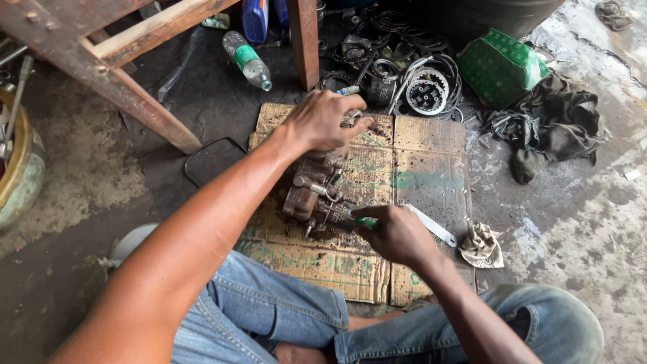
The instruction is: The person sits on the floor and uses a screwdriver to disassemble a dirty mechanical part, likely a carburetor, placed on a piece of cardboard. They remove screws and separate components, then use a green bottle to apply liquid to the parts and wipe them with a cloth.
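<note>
While I sit cross-legged on the floor, my left hand (325, 121) closes over the far end of a greasy metal engine part (317, 192), fingers curled around its top so the piece cannot rock. It lies on a flattened sheet of cardboard (418, 162), at about twelve o'clock from my knees, and the cardboard seems to be there to keep grit off it and catch small bits. My right hand (397, 234) is wrapped in a fist around a green-handled tool (364, 221), probably a screwdriver, its tip pointing toward nine o'clock into the near end of the part; I cannot tell exactly what the tip meets.

At three o'clock from that fist, just beside it, a flat light-coloured metal strip (431, 224) lies within reach, and a crumpled rag (481, 245) sits beyond it at the cardboard's edge, handy for wiping. At one o'clock from the part, a round toothed clutch piece (426, 92) rests among rings and springs, with a green box (500, 66) and a dark cloth (556, 121) further right. A plastic bottle (247, 61) lies at eleven o'clock, under a wooden bench leg (304, 40).
</note>
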